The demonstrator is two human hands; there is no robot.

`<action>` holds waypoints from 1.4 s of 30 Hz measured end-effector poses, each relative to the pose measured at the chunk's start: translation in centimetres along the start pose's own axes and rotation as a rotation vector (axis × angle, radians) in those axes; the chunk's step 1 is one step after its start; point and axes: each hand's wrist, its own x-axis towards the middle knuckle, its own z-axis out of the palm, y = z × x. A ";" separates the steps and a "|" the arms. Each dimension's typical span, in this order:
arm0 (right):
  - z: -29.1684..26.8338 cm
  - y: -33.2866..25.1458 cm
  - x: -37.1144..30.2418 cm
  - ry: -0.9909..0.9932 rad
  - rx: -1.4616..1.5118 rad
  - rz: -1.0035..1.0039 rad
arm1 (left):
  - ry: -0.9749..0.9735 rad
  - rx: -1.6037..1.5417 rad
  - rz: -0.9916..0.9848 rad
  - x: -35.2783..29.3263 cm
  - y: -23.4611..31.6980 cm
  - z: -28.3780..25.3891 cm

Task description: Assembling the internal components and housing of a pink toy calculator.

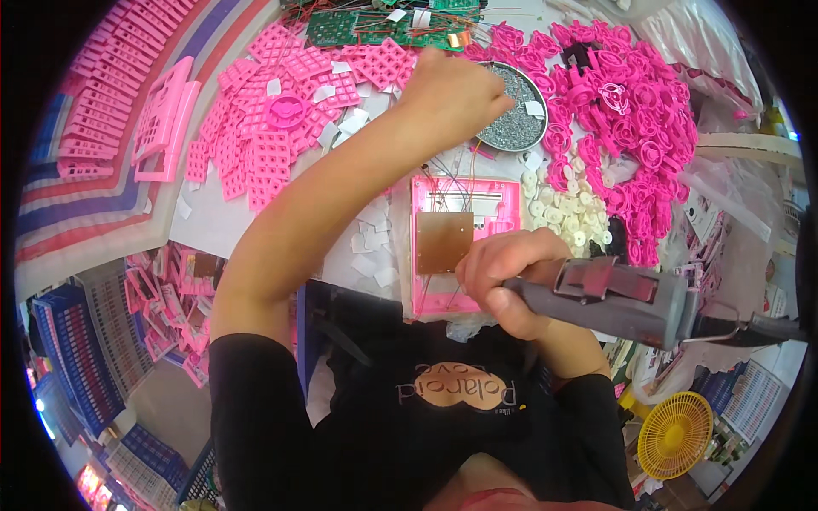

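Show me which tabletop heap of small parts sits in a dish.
The small silvery metal pieces in the round dish beside the bare left hand. The pink plastic grids, pink ring-shaped plastic parts and off-white plastic discs lie loose outside it.

Centre: open housing [512, 209] pink, flat board [444, 243] in it plain brown. Power tool [596, 311] at 3–4 o'clock dark grey. Metal bits [509, 129] at 1, speckled silver-grey. Ring parts [639, 140] at 2 hot pink; closer in, discs [567, 209] cream. Circuit boards [336, 30] at 12 green. Keypad grids [271, 157] at 11 pink, one round part [287, 111] on them magenta. Shells [162, 119] at 10 lighter pink. Sheet [94, 204] at 9–10: red, white, blue-purple stripes. Basket [675, 436] at 4 yellow. Shirt [366, 426] at 6 black, tan print. Worktop [209, 217] off-white, paper scraps [386, 277] white.
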 end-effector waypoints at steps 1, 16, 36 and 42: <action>-0.3 0.4 -0.2 -0.036 -0.042 -0.035 | 0.017 -0.209 -0.022 -1.6 -0.1 -0.8; 0.2 1.3 1.2 -0.224 -0.386 -0.258 | 0.276 -0.233 0.036 -20.6 4.4 2.7; -0.2 3.3 3.8 -0.078 -0.302 -0.156 | 0.087 -0.232 0.026 -22.1 7.6 2.9; -0.4 3.9 3.9 -0.143 -0.425 -0.073 | 0.118 -0.186 0.134 -21.8 8.1 4.5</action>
